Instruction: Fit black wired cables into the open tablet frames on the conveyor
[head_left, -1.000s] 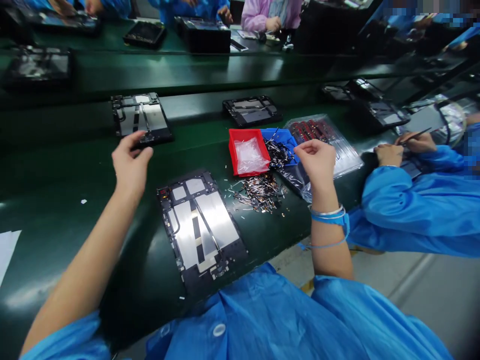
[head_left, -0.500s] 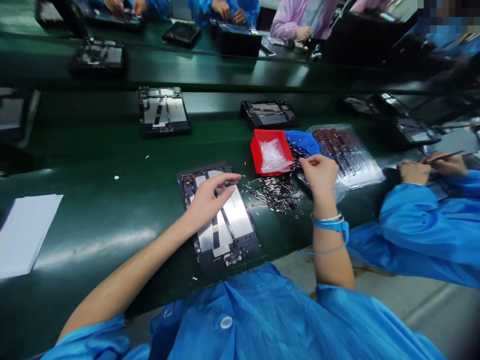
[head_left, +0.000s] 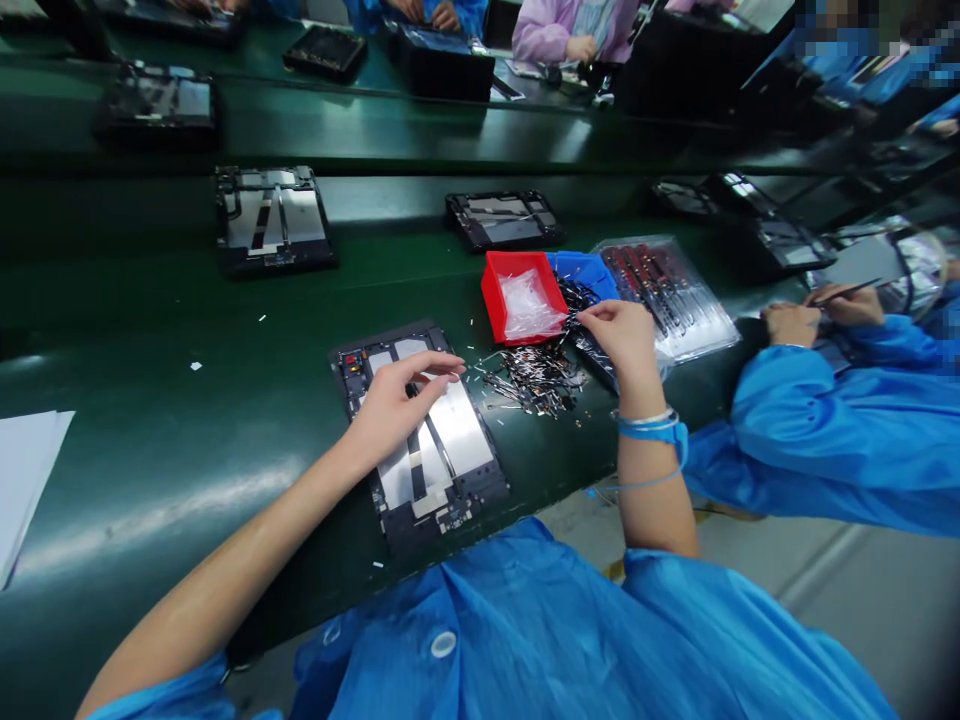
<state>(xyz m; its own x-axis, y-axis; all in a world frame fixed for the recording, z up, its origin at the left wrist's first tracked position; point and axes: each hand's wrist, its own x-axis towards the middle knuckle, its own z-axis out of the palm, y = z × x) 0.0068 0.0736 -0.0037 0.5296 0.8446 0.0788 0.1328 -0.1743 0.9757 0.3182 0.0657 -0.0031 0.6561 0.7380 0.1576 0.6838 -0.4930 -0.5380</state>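
Note:
An opened tablet (head_left: pixel 469 430), its silvery battery plates and dark flex cables exposed, lies on the green bench before me. My left hand (head_left: pixel 394 400) rests over its upper part, thumb and fingertips brought together above the right edge; anything between them is too small to make out. At the blue bin (head_left: pixel 585 270), my right hand (head_left: pixel 622 335) pinches among small black strip parts (head_left: pixel 574 297). What sits in that pinch is hidden. A loose pile of small dark and silvery strips (head_left: pixel 536 380) lies between my hands.
A red bin (head_left: pixel 491 300) holds clear plastic pieces (head_left: pixel 529 300). Right of the bins is a clear tray (head_left: pixel 675 300) of dark strips. More opened tablets (head_left: pixel 277 215) stand along the back. White sheets (head_left: pixel 26 470) lie left. A co-worker's hands (head_left: pixel 795 322) work at right.
The bench and its things appear shifted left in my view. My left thumb and fingertips have come closer together over the tablet. My right hand stays pinched by the bins.

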